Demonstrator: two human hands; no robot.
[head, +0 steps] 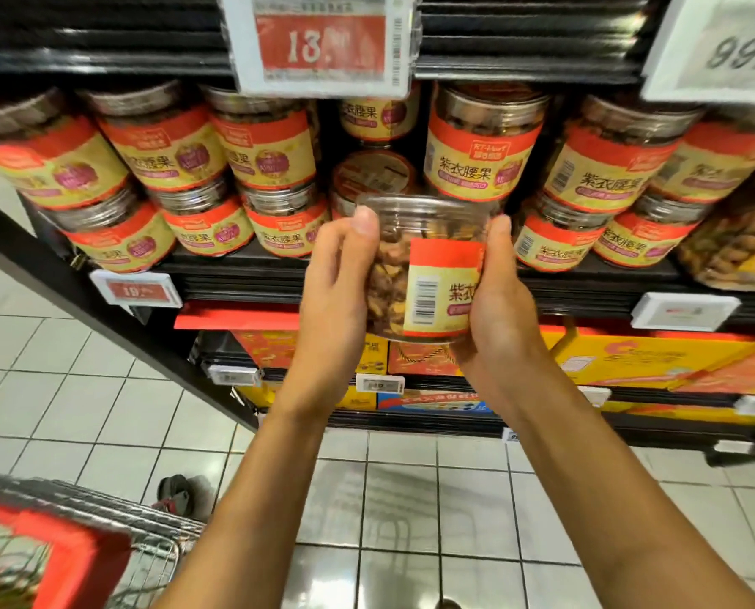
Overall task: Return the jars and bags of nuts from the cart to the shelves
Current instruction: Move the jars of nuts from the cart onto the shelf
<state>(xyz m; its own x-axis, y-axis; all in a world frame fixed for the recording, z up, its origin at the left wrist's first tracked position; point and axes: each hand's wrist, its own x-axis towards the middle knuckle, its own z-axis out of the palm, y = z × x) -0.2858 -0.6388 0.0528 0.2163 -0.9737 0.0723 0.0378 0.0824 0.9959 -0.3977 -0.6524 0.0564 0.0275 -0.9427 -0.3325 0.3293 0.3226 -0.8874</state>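
The jar of nuts (424, 274) is gripped between both hands, left hand (336, 283) and right hand (498, 301) curled round its sides.

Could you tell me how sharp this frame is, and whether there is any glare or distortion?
Head view: the held jar is fairly sharp, its barcode visible; the top price tag and the cart are blurred; the shelf edge bows from the wide lens; the floor tiles show glare.
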